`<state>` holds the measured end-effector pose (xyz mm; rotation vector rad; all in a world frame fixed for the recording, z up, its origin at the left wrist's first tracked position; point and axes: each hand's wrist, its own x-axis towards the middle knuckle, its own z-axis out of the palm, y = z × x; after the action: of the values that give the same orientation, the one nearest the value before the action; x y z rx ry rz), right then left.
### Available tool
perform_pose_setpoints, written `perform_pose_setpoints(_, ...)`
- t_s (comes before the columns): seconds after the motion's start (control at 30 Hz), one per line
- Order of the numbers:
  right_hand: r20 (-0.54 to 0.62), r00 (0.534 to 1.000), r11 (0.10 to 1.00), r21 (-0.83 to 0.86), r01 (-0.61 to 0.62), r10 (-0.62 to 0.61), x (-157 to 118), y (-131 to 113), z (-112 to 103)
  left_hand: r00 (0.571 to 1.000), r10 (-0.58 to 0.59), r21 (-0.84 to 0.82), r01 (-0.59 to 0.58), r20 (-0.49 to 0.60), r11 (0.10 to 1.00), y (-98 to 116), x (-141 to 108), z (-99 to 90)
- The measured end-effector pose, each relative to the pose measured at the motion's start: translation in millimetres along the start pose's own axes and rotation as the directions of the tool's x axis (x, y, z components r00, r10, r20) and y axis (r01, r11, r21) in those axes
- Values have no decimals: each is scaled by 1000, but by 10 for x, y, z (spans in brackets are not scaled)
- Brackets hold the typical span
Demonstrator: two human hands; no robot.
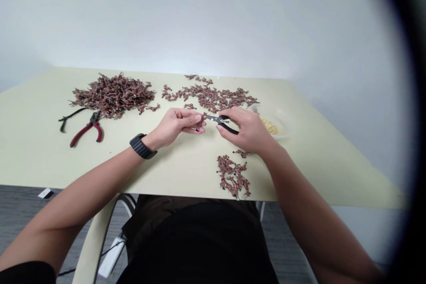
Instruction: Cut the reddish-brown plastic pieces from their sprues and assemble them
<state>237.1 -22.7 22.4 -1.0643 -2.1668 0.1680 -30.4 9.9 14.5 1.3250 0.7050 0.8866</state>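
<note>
My left hand pinches a small brown animal figurine between thumb and fingers above the middle of the table. In my right hand is a pair of black-handled pliers, its jaws pointing left and reaching the figurine's upper end. Whether the jaws grip a part there is too small to tell. Behind both hands lies a loose spread of similar brown figurines. Partly hidden by my right hand, a clear bowl holds small gold-coloured pieces.
A large heap of brown figurines stands at the back left. Red-handled pliers and a black tool lie in front of it. A smaller group of figurines sits by the table's front edge. A wall rises behind the table.
</note>
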Motion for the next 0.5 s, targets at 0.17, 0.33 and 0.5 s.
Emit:
perform_pose_setpoints(0.17,-12,1000,1000,-3,2,-2,-3,16,0,1000,-19,-35,19,-9,999,12,-6,6)
perform_pose_setpoints(0.33,-14,1000,1000,-17,14,-14,-12,11,-2,999,-36,-76,35,-12,997,11,-3,6)
perform_pose_setpoints(0.5,16,1000,999,-37,-2,3,-9,24,-35,999,-35,-101,33,-13,994,-2,6,3)
